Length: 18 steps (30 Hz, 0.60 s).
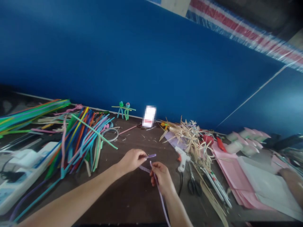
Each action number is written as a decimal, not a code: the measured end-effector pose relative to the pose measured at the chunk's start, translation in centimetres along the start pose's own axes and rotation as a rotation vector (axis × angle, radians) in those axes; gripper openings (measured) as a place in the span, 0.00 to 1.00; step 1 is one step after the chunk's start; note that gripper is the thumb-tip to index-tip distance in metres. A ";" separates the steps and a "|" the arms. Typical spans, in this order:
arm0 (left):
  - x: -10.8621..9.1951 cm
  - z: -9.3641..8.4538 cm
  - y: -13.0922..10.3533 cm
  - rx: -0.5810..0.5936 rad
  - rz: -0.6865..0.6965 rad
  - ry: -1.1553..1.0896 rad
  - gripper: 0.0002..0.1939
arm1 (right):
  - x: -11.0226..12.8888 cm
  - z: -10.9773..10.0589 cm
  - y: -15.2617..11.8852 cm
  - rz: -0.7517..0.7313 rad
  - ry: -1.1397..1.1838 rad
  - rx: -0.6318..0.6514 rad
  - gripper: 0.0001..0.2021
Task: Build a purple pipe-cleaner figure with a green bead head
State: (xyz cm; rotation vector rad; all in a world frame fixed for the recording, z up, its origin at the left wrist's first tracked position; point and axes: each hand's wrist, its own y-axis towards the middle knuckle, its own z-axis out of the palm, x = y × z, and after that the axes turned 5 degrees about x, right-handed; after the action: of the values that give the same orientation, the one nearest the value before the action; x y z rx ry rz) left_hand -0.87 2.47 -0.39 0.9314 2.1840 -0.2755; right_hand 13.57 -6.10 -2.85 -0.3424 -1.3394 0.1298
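Observation:
Over the middle of the dark table, my left hand point(134, 160) pinches a purple pipe cleaner point(151, 156), with a short end poking out past the fingertips. Close by on the right, my right hand point(161, 177) has its fingers closed on a lilac pipe cleaner point(162, 200) whose long tail hangs down toward the table's front edge. A lilac stretch runs between the two hands; whether it is all one piece I cannot tell. The fingertips of both hands are a small gap apart.
Left lie a heap of coloured pipe cleaners point(78, 142) and a white power strip point(28, 173). Two small pipe-cleaner figures point(121, 108) and a bright phone point(149, 116) stand by the blue wall. Right are a glue gun point(183, 159), scissors point(194, 184), straw-like strips point(189, 135) and another person's arm point(292, 181).

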 end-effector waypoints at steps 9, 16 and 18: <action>-1.6 -2.4 -2.3 0.071 -0.107 -0.387 0.13 | 3.0 -0.5 1.0 -0.237 -0.343 -0.051 0.07; -2.3 -2.3 -2.5 0.139 -0.186 -0.665 0.11 | 3.0 1.0 0.6 -0.191 -0.170 0.010 0.04; -2.7 -1.9 -2.5 0.125 -0.194 -0.719 0.10 | 2.6 1.9 0.2 -0.208 -0.109 0.023 0.04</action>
State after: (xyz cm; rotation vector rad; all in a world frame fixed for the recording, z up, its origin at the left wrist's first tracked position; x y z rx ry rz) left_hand -2.38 0.10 2.59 0.5576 1.5931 -0.7243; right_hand 12.30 -4.81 -0.19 -0.1762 -1.4723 -0.0102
